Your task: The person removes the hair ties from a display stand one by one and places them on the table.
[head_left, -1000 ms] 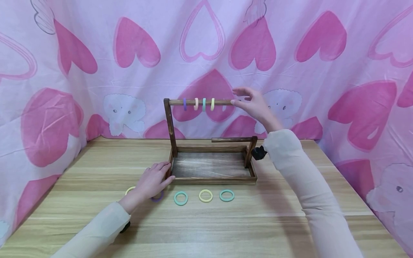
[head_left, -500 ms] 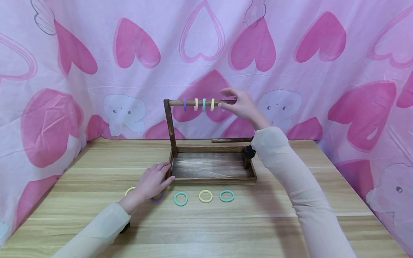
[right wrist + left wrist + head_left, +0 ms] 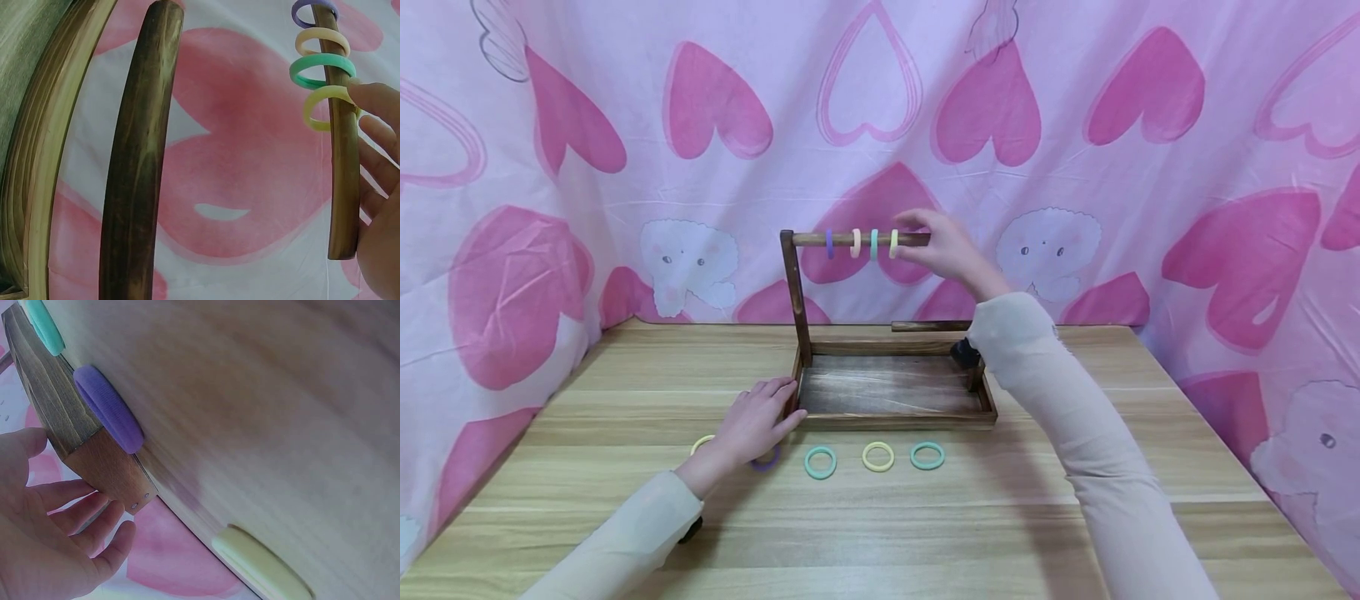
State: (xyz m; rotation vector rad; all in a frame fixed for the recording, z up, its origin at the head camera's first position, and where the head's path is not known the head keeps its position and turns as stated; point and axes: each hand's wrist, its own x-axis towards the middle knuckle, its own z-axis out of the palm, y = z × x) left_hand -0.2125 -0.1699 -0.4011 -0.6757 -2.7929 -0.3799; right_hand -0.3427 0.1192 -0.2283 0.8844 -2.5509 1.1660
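A dark wooden rack has a tray base (image 3: 895, 421), a tall left post with an upper bar (image 3: 812, 239), and a short right post with a lower bar (image 3: 925, 327). Purple, peach, green and yellow hair ties hang on the upper bar. My right hand (image 3: 943, 246) pinches the yellow hair tie (image 3: 319, 109) between thumb and fingers, near the bar's free end and close beside the green hair tie (image 3: 322, 60). With extended fingers, my left hand (image 3: 756, 421) rests at the tray's front left corner, thumb at the front wall, fingers along the left side.
On the wooden table (image 3: 850, 542), in front of the tray, lie a green hair tie (image 3: 820, 462), a yellow one (image 3: 877, 457) and another green one (image 3: 927, 455). A purple hair tie (image 3: 109, 409) and a yellow one (image 3: 262, 565) lie near my left hand. A heart-patterned curtain (image 3: 715, 100) stands behind.
My right hand has moved left along the upper bar from its free end to the yellow hair tie, and its fingers have closed in on it. The left hand has stayed put.
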